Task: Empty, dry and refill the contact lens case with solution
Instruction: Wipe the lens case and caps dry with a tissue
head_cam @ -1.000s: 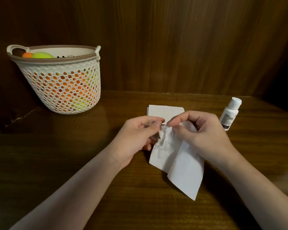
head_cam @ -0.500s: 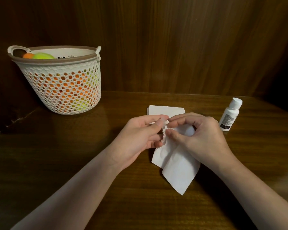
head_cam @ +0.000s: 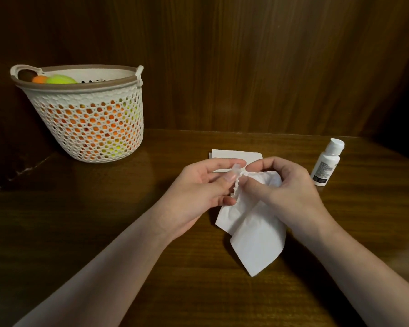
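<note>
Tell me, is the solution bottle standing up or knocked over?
Upright. The solution bottle stands on its base on the table, white cap on top, untouched.

Left hand [head_cam: 200, 190]: pinches clear lens case [head_cam: 237, 168]
Right hand [head_cam: 285, 185]: presses tissue [head_cam: 255, 237] against it
Solution bottle [head_cam: 326, 165]: upright, table's [head_cam: 80, 232] right edge

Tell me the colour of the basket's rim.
Brown: the basket rim above its white lattice wall, clearest in the head view.
</note>
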Demonstrator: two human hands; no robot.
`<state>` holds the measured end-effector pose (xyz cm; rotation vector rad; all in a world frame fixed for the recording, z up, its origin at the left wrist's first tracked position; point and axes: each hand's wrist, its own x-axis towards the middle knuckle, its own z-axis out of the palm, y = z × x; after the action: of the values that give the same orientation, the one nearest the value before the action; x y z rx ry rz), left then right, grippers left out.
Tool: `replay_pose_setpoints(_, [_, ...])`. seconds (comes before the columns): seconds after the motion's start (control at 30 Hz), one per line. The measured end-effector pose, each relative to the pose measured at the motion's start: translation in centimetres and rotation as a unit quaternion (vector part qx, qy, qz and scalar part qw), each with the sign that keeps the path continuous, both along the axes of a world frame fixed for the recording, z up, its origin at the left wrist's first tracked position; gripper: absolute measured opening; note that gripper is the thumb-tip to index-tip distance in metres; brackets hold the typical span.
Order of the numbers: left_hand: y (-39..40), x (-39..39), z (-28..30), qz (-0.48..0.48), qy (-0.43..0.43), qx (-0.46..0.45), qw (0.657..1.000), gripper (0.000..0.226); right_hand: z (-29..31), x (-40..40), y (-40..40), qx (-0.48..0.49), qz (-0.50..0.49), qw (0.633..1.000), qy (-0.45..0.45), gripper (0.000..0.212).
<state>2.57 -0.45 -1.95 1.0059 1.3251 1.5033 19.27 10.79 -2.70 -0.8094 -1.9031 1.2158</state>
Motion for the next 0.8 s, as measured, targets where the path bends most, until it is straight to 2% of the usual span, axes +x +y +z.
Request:
replay_pose_setpoints(0.13, [-0.1,0.2,0.2,-0.004,-0.009,0.000,1.000,0.028,-0.1,-0.3,-0.5,0.026,-0.018,0.999,-0.014,0.014])
replay_pose_setpoints(0.4, [0.1,0.5,0.0,0.014,-0.060,0.021,0.998,0.030,0.3,-0.8,-1.6,0.162,-0.052,0.985,0.005,0.002])
replay_pose_setpoints(0.57, [0.3,0.5,0.1,0.030,-0.084,0.024,0.996,0.031,0.5,-0.7,-1.6,0.232,-0.043,0.970,-0.050,0.025])
replay_pose_setpoints(0.67, [0.3,0.5,0.1,0.026,-0.083,0.018,0.996,0.030,0.4,-0.8,-1.4,0.246,-0.056,0.966,-0.059,0.026])
replay_pose_setpoints(0.8, [0.5,0.4,0.0,0.040,-0.073,0.019,0.996,0.028,0.7,-0.6,-1.3,0.243,-0.044,0.969,-0.022,0.029])
